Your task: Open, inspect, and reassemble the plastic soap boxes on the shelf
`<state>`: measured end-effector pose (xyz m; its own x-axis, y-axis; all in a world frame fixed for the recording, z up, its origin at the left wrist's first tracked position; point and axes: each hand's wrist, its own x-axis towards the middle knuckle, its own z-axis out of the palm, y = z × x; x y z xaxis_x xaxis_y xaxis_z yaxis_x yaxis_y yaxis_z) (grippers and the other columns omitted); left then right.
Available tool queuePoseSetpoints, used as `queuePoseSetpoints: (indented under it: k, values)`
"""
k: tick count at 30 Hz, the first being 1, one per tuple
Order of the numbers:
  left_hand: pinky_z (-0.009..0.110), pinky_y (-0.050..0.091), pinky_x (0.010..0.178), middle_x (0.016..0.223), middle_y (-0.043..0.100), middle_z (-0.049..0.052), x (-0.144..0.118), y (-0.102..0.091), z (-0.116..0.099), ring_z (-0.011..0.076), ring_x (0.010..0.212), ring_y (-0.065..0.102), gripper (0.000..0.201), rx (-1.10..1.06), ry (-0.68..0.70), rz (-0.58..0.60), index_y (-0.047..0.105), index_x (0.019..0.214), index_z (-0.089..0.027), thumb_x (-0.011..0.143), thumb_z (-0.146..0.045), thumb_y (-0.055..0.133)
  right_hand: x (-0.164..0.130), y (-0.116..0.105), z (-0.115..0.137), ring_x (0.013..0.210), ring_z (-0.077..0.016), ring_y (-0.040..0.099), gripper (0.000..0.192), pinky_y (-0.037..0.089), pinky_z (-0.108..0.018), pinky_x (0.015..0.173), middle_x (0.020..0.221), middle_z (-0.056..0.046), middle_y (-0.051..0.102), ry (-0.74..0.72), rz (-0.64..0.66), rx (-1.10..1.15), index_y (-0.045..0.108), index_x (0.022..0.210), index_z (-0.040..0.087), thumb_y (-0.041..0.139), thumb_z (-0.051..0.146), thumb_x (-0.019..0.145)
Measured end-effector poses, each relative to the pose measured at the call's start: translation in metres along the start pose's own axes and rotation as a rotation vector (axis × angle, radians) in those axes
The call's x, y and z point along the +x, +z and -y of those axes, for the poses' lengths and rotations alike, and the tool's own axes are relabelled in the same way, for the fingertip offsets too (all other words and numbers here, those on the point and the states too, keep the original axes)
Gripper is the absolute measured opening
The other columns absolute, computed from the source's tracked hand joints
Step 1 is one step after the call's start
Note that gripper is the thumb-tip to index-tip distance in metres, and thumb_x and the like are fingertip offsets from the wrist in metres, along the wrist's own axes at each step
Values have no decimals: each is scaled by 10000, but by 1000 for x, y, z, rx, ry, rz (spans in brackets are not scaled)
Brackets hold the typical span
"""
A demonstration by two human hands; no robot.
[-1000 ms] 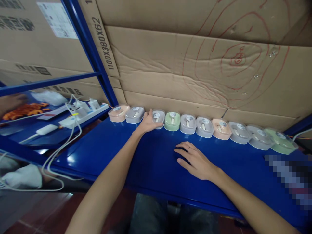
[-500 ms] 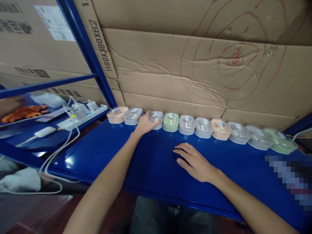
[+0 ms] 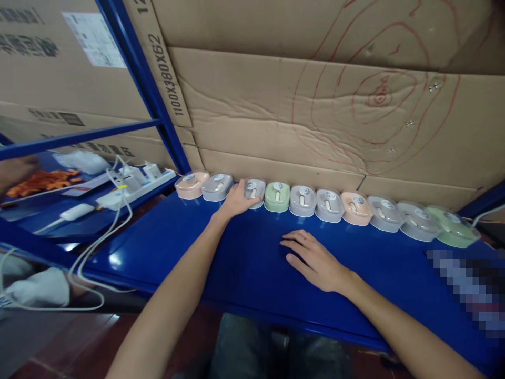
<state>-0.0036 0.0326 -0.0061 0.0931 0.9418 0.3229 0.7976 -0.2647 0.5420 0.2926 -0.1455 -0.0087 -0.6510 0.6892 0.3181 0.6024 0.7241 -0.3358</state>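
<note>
A row of small rounded plastic boxes with clear lids, round stickers and a pale bar on top runs along the back of the blue table [image 3: 252,263]. My left hand [image 3: 235,200] grips a grey box [image 3: 253,190], third from the left, with its thumb across the front and its fingers at the left side. Beside it are a green box [image 3: 277,197] on the right and another grey box [image 3: 216,186] on the left. My right hand [image 3: 315,261] rests palm down near the table's middle, fingers spread, holding nothing.
Cardboard [image 3: 256,105] with red rings drawn on it stands behind the row. On the left are a blue frame post [image 3: 136,68], a white power strip [image 3: 136,190] with cables, and orange pieces [image 3: 43,182] near another person's hand [image 3: 16,171]. A pixelated item [image 3: 469,289] lies at right.
The camera view has shifted slightly. My left hand stays on the same grey box, and my right hand keeps its place on the table.
</note>
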Motion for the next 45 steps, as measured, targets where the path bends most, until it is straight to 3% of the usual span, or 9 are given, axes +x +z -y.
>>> queuePoseSetpoints:
  k: [8, 14, 17, 21, 27, 32, 39, 43, 45]
  values:
    - [571, 400, 1237, 1550, 564, 286, 2, 4, 3, 468, 1495, 516, 912, 159, 15, 82, 415, 1601, -98, 932, -693, 591, 0, 1, 0, 1426, -334, 603, 422, 482, -631, 1237, 1499, -139, 671, 17, 8, 6, 675, 1467, 215, 452, 426, 1178]
    - [548, 431, 1228, 1540, 476, 266, -4, 6, -1, 486, 1462, 476, 1057, 316, 71, -34, 474, 1579, -101, 730, -614, 842, 0, 1, 0, 1419, -334, 606, 407, 501, -628, 1217, 1486, -144, 678, 14, -1, 5, 687, 1445, 218, 447, 412, 1180]
    - [541, 452, 1218, 1500, 497, 248, -6, 6, -3, 466, 1427, 501, 1018, 325, 106, -57, 485, 1575, -105, 752, -589, 836, 0, 0, 1, 1399, -335, 623, 404, 503, -636, 1215, 1464, -148, 692, 14, -12, 6, 696, 1430, 220, 443, 411, 1180]
    - [541, 447, 1231, 1541, 514, 247, -9, 8, -5, 443, 1466, 506, 1023, 336, 150, -61, 363, 1678, -124, 822, -485, 791, 0, -1, 3, 1392, -329, 634, 395, 502, -635, 1224, 1470, -144, 693, 22, -22, 16, 696, 1431, 228, 462, 417, 1175]
    - [606, 337, 1311, 1798, 285, 264, -10, 9, -9, 492, 1669, 256, 892, 414, 209, 11, 400, 1671, -96, 914, -454, 709, -1, -1, 3, 1415, -335, 619, 410, 493, -643, 1230, 1479, -151, 688, 16, -12, 14, 701, 1431, 219, 445, 417, 1180]
    - [609, 336, 1314, 1814, 265, 253, -9, 11, -8, 485, 1668, 278, 942, 366, 179, 49, 376, 1697, -104, 891, -444, 727, -2, 1, 3, 1418, -336, 624, 394, 494, -645, 1234, 1485, -144, 686, 13, -26, -6, 709, 1426, 234, 470, 418, 1171]
    - [616, 288, 1333, 1807, 291, 212, -13, 14, -5, 452, 1684, 237, 914, 295, 256, -84, 412, 1690, -175, 883, -459, 733, -3, 2, 1, 1430, -333, 617, 389, 504, -635, 1227, 1501, -145, 680, -6, -21, -11, 696, 1447, 231, 478, 395, 1170]
    - [608, 300, 1326, 1752, 403, 193, -16, 14, -5, 444, 1643, 310, 830, 319, 312, -41, 496, 1633, -189, 885, -468, 723, -3, 2, 1, 1428, -336, 619, 388, 498, -639, 1230, 1501, -147, 680, -6, -23, -9, 699, 1448, 236, 487, 399, 1167]
    - [615, 295, 1325, 1759, 391, 194, -17, 13, -7, 450, 1645, 301, 836, 324, 309, -16, 484, 1641, -183, 898, -492, 710, -3, 2, 1, 1426, -335, 620, 392, 492, -642, 1234, 1501, -148, 679, 2, -20, -4, 703, 1441, 235, 477, 406, 1170]
